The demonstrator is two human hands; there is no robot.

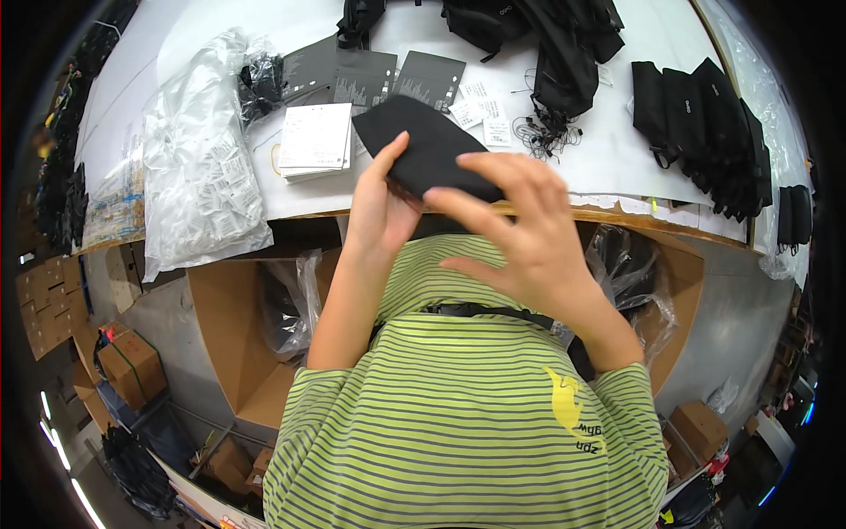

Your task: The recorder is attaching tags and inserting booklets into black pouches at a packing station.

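Observation:
A flat black fabric pouch (432, 145) is held up over the table's near edge. My left hand (388, 198) grips its left end, thumb on top and fingers underneath. Over the pouch's right end, my right hand (529, 216) has its fingers spread; the fingertips are at the cloth, and whether they touch it I cannot tell. Behind the pouch lie dark printed cards (427, 78) and small white printed labels (495, 130). A stack of white cards (315, 139) stands to the left of it.
A clear bag of white labels (207, 167) covers the table's left side. Black bags (573, 66) and a tangle of black cords (548, 132) lie at the back. Black pouches (692, 110) are piled at right. Open cardboard boxes (229, 326) with plastic-lined contents stand below the table edge.

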